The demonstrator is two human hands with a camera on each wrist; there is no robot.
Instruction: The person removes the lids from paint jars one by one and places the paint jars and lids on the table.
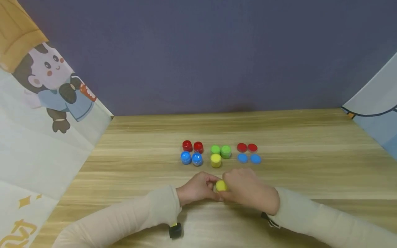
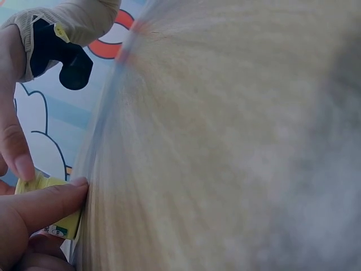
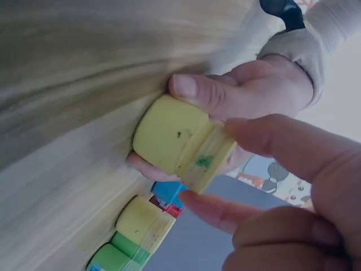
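Note:
A small yellow jar (image 3: 169, 132) stands on the table, close in front of the person. The left hand (image 1: 198, 187) grips its body between thumb and fingers, as the right wrist view shows. Thumb and index finger of the right hand (image 1: 246, 187) pinch the rim of its yellow lid (image 3: 210, 161). That lid sits on the jar's mouth and carries a green smudge on its side. In the left wrist view, the left thumb lies along the jar and a right fingertip touches the lid.
Beyond the hands stand a second yellow jar (image 1: 215, 160) and two green jars (image 1: 225, 151). Two red jars (image 1: 198, 147) and two blue jars (image 1: 196, 159) are left of them. Red lids (image 1: 242, 147) and blue lids (image 1: 243, 158) lie flat to the right.

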